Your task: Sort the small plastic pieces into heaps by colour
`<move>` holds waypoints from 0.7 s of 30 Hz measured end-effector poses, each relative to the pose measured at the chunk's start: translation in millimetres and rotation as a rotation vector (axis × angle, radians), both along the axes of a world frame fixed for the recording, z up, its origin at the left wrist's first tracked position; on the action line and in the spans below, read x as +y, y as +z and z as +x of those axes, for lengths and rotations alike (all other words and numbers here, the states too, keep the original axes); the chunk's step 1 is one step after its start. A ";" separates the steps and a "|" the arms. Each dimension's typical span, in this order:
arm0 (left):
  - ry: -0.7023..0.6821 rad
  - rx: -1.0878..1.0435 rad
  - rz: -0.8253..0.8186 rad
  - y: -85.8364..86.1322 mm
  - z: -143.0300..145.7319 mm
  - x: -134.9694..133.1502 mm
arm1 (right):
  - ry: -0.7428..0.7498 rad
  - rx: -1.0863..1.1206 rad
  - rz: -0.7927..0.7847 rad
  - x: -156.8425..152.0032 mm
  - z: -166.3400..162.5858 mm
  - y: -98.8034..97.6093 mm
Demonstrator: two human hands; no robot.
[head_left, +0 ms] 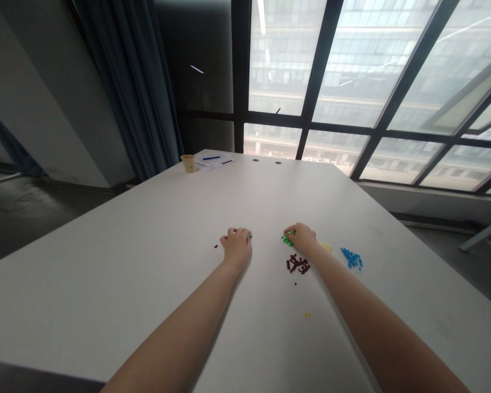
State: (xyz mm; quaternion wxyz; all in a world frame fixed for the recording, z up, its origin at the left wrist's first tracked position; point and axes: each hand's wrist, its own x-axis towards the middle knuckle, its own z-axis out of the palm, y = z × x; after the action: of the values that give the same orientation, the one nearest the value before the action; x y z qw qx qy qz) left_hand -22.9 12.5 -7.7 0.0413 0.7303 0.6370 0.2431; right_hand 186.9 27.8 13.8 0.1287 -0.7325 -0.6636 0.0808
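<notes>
Just beyond the dark red pile (pixel 298 264), green pieces (pixel 288 241) are touched by the right hand (pixel 301 236). Left of that pile, a green bit (pixel 251 236) is met by the left hand (pixel 236 244) (grip unclear). Blue pieces (pixel 352 258) are heaped to the pile's right.

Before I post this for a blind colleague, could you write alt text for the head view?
A person's right hand is at some green pieces on a white table, with the left hand apart to the left. Brown pieces and blue pieces lie nearby; a cup and papers sit near the far end, before windows.
</notes>
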 end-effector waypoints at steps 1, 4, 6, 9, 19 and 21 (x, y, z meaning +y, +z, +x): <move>-0.004 -0.008 0.001 -0.3 -0.1 0.4 | 0.001 0.005 0.003 0.1 0.6 -1.4; -0.011 -0.022 0.002 -0.4 -0.3 1.2 | -0.005 0.031 0.036 -3.1 5.2 -1.3; -0.010 -0.030 -0.002 -0.1 -0.2 1.6 | -0.016 0.047 0.062 -7.7 10.2 1.9; -0.007 -0.030 -0.021 0.6 0.2 1.8 | -0.035 0.068 0.076 -18.1 18.5 7.8; -0.003 0.043 -0.011 1.2 1.8 0.0 | 0.091 -0.126 0.035 -34.1 7.8 7.2; -0.005 0.045 -0.014 1.6 1.7 -0.1 | 0.091 -0.142 0.020 -30.4 2.1 6.5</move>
State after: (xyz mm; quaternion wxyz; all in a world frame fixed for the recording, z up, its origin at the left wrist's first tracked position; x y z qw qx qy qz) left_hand -21.2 12.3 -6.1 0.0328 0.7370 0.6375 0.2221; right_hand 189.1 -2.6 20.3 0.0845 -0.7043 -0.7043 0.0277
